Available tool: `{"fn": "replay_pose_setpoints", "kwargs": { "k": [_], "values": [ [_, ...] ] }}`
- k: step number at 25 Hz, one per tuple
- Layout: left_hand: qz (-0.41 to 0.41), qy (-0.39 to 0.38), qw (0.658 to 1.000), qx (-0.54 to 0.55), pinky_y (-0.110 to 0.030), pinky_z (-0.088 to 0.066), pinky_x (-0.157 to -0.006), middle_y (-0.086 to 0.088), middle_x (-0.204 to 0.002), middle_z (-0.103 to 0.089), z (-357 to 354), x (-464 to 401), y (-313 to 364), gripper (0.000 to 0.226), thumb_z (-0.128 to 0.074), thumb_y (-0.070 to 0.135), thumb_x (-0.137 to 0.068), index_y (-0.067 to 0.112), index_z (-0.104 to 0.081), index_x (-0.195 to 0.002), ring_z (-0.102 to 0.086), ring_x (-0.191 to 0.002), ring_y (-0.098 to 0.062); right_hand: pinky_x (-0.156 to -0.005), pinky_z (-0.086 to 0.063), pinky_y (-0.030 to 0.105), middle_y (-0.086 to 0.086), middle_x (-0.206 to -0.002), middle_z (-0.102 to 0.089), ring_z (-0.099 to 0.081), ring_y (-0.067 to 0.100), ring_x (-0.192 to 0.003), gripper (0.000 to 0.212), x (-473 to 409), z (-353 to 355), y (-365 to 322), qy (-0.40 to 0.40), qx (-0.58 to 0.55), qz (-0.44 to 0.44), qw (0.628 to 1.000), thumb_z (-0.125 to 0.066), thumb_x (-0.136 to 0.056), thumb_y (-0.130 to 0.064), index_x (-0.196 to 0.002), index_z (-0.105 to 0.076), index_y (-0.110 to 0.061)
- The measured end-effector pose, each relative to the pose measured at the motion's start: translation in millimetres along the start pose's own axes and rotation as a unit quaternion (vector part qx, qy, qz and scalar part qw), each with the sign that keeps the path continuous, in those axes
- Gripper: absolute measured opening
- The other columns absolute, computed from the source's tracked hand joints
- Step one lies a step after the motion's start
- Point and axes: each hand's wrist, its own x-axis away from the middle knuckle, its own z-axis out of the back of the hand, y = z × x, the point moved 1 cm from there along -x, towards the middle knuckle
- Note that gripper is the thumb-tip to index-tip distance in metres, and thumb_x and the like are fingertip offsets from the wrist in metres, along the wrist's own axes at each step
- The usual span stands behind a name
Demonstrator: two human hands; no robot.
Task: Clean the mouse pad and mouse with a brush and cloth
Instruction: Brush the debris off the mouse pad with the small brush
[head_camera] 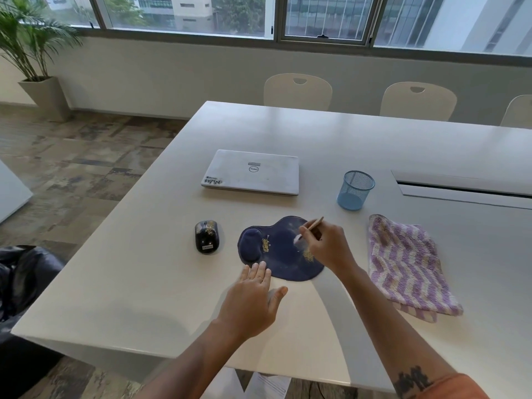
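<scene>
A: Readable markings?

B: Three. The closed laptop [251, 172] at the far side of the table [144, 269] carries a round "DELL" badge, upside down from this view, plus a sticker at its near left corner, lettering not legible. The black mouse [207, 237] has a white "Lenovo" label at its near end.

A: Containers?

B: One blue mesh cup [355, 190], upright, right of the laptop, apart from it. Nothing seen standing in it. A tan planter [47, 97] on the floor at far left holds a palm.

A: Task items, positions.

B: Dark blue mouse pad [283, 250] with raised wrist rest at its left end, centre of table. Yellowish crumbs on the pad in two patches; similar debris on top of the mouse. Mouse sits left of the pad, not touching. Purple-and-white zigzag cloth [408, 266] lies flat to the right of the pad, apart from it.

A: Hands?

B: Right hand [326, 247] over the pad's right half, fingers curled, pinching a thin wooden-handled brush [309, 227]; pale bristle tip down on the pad, handle tilted up and to the right. Left hand [254, 300] flat, fingers straight, thumb spread, gripping nothing; fingertips at the pad's near left edge. Contact with the pad itself: cannot tell.

A: Else?

B: Pale chairs [298, 92] along the far edge.
</scene>
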Motion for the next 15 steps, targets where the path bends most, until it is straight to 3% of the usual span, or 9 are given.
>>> {"fn": "replay_pose_setpoints", "kwargs": {
  "k": [1, 5, 9, 13, 15],
  "values": [
    [-0.001, 0.001, 1.0, -0.001, -0.034, -0.01, -0.13, -0.005, -0.171, -0.024, 0.3, -0.2, -0.7, 0.077, -0.011, 0.063, -0.107, 0.015, -0.03, -0.163, -0.018, -0.159, -0.021, -0.062, -0.05, 0.014, 0.003, -0.079, -0.078, -0.069, 0.016, -0.065, 0.012, 2.2, -1.9, -0.2, -0.003, -0.006, -0.003, 1.0, -0.08, -0.096, -0.021, -0.097, -0.08, -0.009],
    [-0.001, 0.008, 1.0, 0.0, -0.033, -0.007, -0.129, -0.005, -0.17, -0.025, 0.0, -0.5, -1.2, 0.077, -0.01, 0.063, -0.107, 0.014, -0.031, -0.163, -0.019, -0.159, -0.021, -0.065, -0.054, 0.033, 0.007, -0.076, -0.078, -0.07, 0.025, -0.066, 0.018, 8.0, 8.4, 13.4, -0.006, 0.031, -0.03, 0.999, -0.078, -0.096, -0.022, -0.092, -0.079, -0.005],
    [-0.003, 0.007, 1.0, 0.001, -0.034, -0.009, -0.129, -0.006, -0.17, -0.026, -0.3, -0.3, 0.0, 0.088, 0.0, 0.067, -0.101, 0.014, -0.032, -0.162, -0.02, -0.159, -0.022, -0.06, -0.048, 0.009, -0.001, -0.075, -0.074, -0.067, 0.012, -0.062, 0.012, 4.6, 5.5, -8.4, -0.009, -0.003, -0.007, 1.0, -0.077, -0.097, -0.02, -0.096, -0.079, -0.008],
    [-0.006, 0.003, 1.0, -0.007, -0.034, -0.009, -0.13, -0.007, -0.17, -0.026, 0.5, 0.3, -2.5, 0.079, -0.008, 0.064, -0.106, 0.014, -0.032, -0.163, -0.02, -0.159, -0.022, -0.065, -0.057, 0.034, 0.005, -0.076, -0.077, -0.069, 0.021, -0.065, 0.019, 11.3, -9.4, -10.4, -0.034, 0.004, -0.017, 0.999, -0.074, -0.098, -0.022, -0.089, -0.078, -0.006],
    [-0.006, 0.001, 1.0, -0.004, -0.033, -0.007, -0.129, -0.005, -0.17, -0.026, 0.8, 0.2, -2.6, 0.076, -0.012, 0.062, -0.108, 0.014, -0.031, -0.163, -0.019, -0.159, -0.021, -0.066, -0.056, 0.035, 0.008, -0.076, -0.077, -0.069, 0.024, -0.065, 0.019, 12.9, 0.7, 2.2, -0.015, 0.024, -0.046, 0.999, -0.073, -0.098, -0.019, -0.09, -0.078, -0.003]
  ]
}}
